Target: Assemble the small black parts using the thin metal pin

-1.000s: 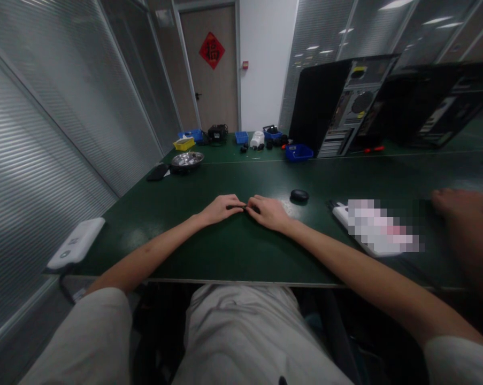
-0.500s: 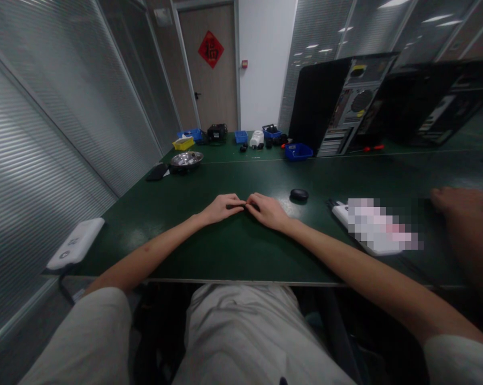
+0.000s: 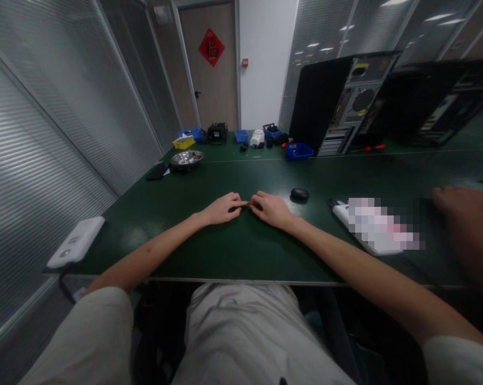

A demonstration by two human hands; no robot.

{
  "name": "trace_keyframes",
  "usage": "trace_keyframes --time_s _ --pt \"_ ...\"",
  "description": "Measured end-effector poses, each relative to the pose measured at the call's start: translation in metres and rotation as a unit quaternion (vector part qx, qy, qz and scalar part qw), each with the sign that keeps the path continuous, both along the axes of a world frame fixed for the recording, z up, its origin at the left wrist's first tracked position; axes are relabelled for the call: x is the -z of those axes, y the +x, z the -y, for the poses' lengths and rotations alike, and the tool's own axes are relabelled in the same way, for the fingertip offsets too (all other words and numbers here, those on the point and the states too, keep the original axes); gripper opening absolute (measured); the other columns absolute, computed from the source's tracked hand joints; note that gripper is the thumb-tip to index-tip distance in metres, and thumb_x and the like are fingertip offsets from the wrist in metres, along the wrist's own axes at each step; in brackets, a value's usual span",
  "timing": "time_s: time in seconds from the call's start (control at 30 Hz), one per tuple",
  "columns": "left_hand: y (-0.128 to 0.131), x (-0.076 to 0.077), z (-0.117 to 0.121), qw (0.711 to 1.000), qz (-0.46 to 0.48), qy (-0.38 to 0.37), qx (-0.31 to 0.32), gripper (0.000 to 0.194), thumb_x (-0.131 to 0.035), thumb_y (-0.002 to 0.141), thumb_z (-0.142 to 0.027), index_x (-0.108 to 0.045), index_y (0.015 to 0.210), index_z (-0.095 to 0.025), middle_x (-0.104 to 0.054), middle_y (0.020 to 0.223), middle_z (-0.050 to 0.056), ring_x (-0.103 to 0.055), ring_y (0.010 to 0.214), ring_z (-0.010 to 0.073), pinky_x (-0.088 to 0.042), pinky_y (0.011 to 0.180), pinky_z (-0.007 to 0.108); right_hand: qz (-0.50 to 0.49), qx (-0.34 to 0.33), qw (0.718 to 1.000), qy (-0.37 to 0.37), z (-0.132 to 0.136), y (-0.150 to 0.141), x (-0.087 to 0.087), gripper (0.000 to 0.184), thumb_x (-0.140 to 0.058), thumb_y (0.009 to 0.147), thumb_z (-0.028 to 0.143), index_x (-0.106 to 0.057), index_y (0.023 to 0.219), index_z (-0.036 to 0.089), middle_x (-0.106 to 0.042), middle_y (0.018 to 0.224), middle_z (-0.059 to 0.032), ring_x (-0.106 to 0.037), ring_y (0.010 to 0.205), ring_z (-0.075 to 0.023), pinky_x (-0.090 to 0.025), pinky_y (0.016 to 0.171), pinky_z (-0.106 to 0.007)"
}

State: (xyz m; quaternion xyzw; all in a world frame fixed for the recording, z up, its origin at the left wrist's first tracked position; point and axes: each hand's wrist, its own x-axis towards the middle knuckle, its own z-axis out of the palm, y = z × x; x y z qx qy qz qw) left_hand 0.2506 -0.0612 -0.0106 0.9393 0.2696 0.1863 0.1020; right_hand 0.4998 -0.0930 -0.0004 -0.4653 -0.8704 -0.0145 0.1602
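Observation:
Both my hands rest over the green table (image 3: pixel 209 251) in front of me, with their fingertips meeting. My left hand (image 3: pixel 222 209) has its index finger stretched toward the right, and its thumb sits lower with a gap between them. My right hand (image 3: pixel 272 208) is closed, thumb and fingers bunched at the tip of that left index finger. Anything small between the fingertips is too hidden to make out. A black oval object like a small case (image 3: pixel 299 194) lies just beyond my right hand, apart from it.
A white device (image 3: pixel 380 243), partly blurred out, lies right of my forearm. Another person's hand (image 3: pixel 460 200) is at the far right. A white box (image 3: pixel 76 243) stands left. Further back are a metal bowl (image 3: pixel 187 159), a blue tray (image 3: pixel 299 152) and a computer case (image 3: pixel 321 104).
My left thumb has drawn away from the index finger, which now points straighter at my right hand. My right hand has shifted very slightly. The other person's hand moved a little right.

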Motion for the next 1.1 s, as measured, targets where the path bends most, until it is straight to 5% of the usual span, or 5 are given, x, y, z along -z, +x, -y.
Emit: trace_keyframes --time_s 0.43,0.6,0.83,0.97,1.1 --pt "0.000 -0.007 0.003 0.999 0.044 -0.028 -0.013 0.030 -0.051 0.103 -0.029 -0.069 0.127 -0.022 -0.065 0.117 0.009 -0.059 0.111 0.0238 -0.049 0.099 0.040 0.036 0.059 0.997 -0.031 0.002 0.004 -0.009 0.024 -0.051 0.102 0.040 -0.068 0.106 0.023 -0.065 0.111 -0.0069 -0.061 0.082 -0.0181 -0.030 0.062 -0.029" --pt "0.002 -0.003 -0.001 0.998 0.050 -0.015 0.026 0.032 -0.048 0.106 -0.026 -0.067 0.131 -0.024 -0.064 0.133 0.009 -0.056 0.126 0.0229 -0.045 0.109 0.043 0.032 0.073 0.996 -0.034 0.000 0.004 -0.009 0.024 -0.051 0.103 0.041 -0.068 0.106 0.024 -0.066 0.109 -0.0066 -0.062 0.083 -0.0187 -0.029 0.062 -0.030" --pt "-0.001 -0.003 -0.006 0.999 0.025 -0.003 0.035 0.032 -0.047 0.107 -0.026 -0.066 0.132 -0.023 -0.068 0.127 0.009 -0.060 0.121 0.0220 -0.046 0.107 0.041 0.022 0.073 0.996 -0.045 0.000 0.004 -0.008 0.023 -0.053 0.102 0.040 -0.068 0.105 0.024 -0.066 0.109 -0.0062 -0.062 0.088 -0.0192 -0.032 0.064 -0.029" --pt "-0.023 0.001 -0.024 0.999 0.037 0.007 -0.032 0.033 -0.051 0.105 -0.027 -0.065 0.134 -0.022 -0.067 0.128 0.009 -0.061 0.119 0.0221 -0.049 0.104 0.040 0.015 0.069 0.997 -0.045 -0.001 0.005 -0.007 0.022 -0.052 0.102 0.041 -0.067 0.104 0.024 -0.066 0.109 -0.0058 -0.062 0.086 -0.0190 -0.032 0.063 -0.029" --pt "-0.076 0.000 -0.056 0.982 0.054 0.019 -0.178 0.035 -0.058 0.100 -0.025 -0.065 0.134 -0.021 -0.067 0.128 0.009 -0.064 0.114 0.0231 -0.051 0.100 0.039 0.015 0.067 0.996 -0.048 -0.002 0.006 -0.007 0.023 -0.052 0.102 0.041 -0.068 0.106 0.024 -0.066 0.110 -0.0065 -0.061 0.084 -0.0186 -0.033 0.064 -0.028"
